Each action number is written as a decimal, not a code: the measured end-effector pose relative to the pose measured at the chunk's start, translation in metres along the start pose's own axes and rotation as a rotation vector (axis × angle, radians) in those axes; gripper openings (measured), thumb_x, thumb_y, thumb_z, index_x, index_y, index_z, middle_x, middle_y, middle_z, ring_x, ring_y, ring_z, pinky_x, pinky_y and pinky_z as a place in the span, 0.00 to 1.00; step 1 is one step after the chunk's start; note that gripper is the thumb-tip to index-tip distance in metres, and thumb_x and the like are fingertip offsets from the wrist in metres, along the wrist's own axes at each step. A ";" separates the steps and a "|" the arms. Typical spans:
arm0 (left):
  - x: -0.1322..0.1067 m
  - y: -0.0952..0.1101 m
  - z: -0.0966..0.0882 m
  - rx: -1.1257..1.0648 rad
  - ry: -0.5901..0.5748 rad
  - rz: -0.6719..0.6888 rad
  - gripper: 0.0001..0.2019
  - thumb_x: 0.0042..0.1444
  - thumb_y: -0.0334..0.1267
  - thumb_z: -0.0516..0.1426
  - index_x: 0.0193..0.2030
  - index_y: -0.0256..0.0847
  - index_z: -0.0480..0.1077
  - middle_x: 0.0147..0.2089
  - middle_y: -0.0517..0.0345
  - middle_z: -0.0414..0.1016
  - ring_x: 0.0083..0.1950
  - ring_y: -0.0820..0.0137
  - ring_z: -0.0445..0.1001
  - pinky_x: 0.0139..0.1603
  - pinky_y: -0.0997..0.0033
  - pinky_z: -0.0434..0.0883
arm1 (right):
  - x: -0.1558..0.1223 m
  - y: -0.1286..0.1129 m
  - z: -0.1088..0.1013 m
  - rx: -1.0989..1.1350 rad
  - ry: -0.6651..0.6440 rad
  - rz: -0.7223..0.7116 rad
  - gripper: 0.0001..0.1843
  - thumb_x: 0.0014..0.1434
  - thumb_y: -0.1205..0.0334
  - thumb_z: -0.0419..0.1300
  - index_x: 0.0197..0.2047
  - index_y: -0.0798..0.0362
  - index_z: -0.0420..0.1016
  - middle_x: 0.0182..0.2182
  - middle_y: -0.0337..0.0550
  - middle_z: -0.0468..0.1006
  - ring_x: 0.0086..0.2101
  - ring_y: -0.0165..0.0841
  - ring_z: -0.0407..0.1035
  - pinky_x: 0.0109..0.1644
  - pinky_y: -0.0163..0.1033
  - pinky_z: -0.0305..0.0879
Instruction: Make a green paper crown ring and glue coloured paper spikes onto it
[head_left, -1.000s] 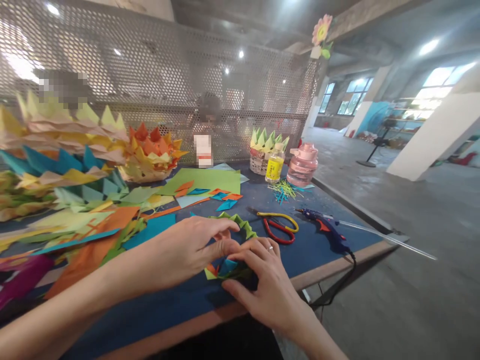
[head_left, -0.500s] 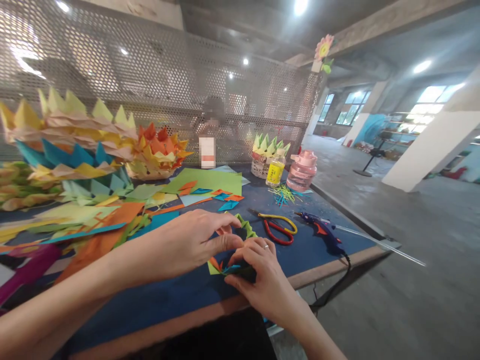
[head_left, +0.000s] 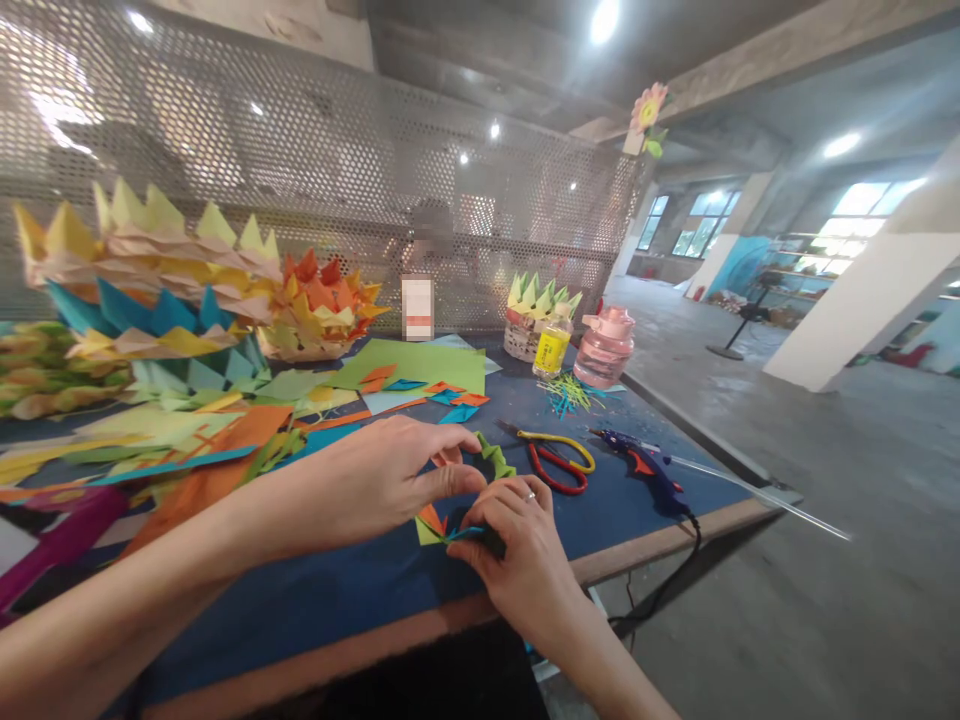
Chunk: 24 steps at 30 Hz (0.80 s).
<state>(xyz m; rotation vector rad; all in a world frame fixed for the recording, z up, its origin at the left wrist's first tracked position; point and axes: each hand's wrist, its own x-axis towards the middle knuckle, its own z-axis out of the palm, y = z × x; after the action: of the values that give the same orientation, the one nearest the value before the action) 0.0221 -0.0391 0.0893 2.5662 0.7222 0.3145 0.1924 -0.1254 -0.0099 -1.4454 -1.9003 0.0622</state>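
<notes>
Both my hands meet over a small ring of folded paper pieces (head_left: 495,458), green at the far side, orange, yellow and teal near me, on the blue table top (head_left: 360,590). My left hand (head_left: 390,475) pinches the ring's top between thumb and fingers. My right hand (head_left: 517,545), with a ring on one finger, curls round the near side, fingers pressed on a teal folded piece.
Red-and-yellow scissors (head_left: 559,460) and a blue glue gun (head_left: 645,470) with its cord lie right of my hands. Loose coloured sheets (head_left: 187,440) and tall folded paper crowns (head_left: 150,270) fill the left. A yellow bottle (head_left: 551,350), a pink jar (head_left: 606,348) and a mesh screen stand behind.
My hands have stayed on the paper ring, fingers working closer together. The view has tilted up and shifted slightly, so the table things sit a little lower and left.
</notes>
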 end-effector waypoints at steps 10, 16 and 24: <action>0.003 -0.006 -0.004 0.013 0.052 0.009 0.21 0.62 0.55 0.49 0.52 0.47 0.71 0.44 0.60 0.79 0.44 0.66 0.76 0.43 0.72 0.66 | -0.009 0.004 -0.017 -0.102 -0.157 0.008 0.20 0.51 0.62 0.68 0.47 0.43 0.69 0.47 0.37 0.73 0.55 0.39 0.60 0.63 0.53 0.38; 0.002 -0.008 -0.010 0.042 0.061 -0.010 0.21 0.62 0.54 0.50 0.52 0.45 0.72 0.45 0.58 0.80 0.45 0.65 0.76 0.43 0.72 0.67 | -0.003 0.006 -0.010 -0.124 -0.123 -0.042 0.09 0.54 0.69 0.64 0.37 0.48 0.71 0.40 0.37 0.77 0.52 0.38 0.63 0.62 0.54 0.40; 0.005 -0.034 -0.039 0.040 0.311 -0.136 0.18 0.59 0.52 0.52 0.48 0.44 0.74 0.44 0.58 0.81 0.45 0.62 0.77 0.45 0.68 0.70 | 0.007 -0.005 0.029 -0.222 0.224 -0.064 0.04 0.57 0.68 0.59 0.33 0.49 0.69 0.34 0.40 0.77 0.45 0.38 0.68 0.61 0.53 0.44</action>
<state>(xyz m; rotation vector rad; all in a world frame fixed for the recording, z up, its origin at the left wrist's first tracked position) -0.0017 0.0036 0.1071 2.5171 1.0172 0.6698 0.1710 -0.1102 -0.0249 -1.4661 -1.8091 -0.3380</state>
